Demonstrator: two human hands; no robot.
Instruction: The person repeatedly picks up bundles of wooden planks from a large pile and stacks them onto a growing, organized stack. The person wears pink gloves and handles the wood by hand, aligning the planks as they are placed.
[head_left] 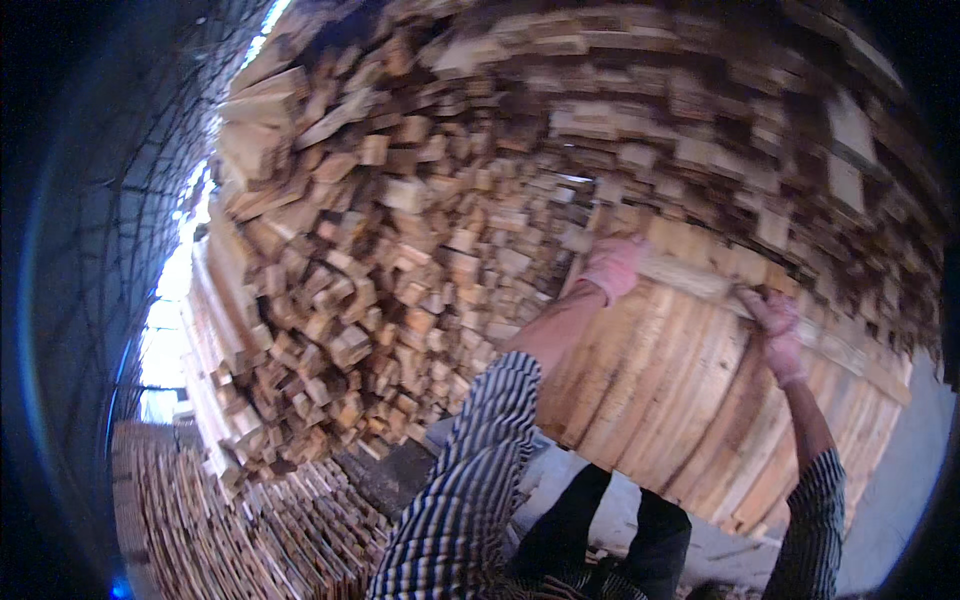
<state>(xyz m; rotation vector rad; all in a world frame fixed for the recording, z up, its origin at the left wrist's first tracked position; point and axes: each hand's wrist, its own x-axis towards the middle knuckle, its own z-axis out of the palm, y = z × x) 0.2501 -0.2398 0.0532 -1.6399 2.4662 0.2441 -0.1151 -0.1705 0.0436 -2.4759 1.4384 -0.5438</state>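
Both my hands are on a wide wooden panel (660,360) of planks set side by side, joined by a lighter cross batten (700,280) near its upper edge. My left hand (612,268), in a pinkish glove, is closed on the batten towards the panel's left end. Farther right, my right hand (775,325), gloved alike, has its fingers bent over the same batten. Some fingertips are blurred or hidden. Over my dark-trousered legs the panel slants, its lower edge towards me.
A high heap of sawn wood pieces (400,270) rises ahead and left. Blurred stacked boards (690,100) stand beyond the panel. At lower left lies a pile of thin slats (260,530). Pale grey floor (915,450) shows at the right, and a mesh-like dark wall (130,150) at far left.
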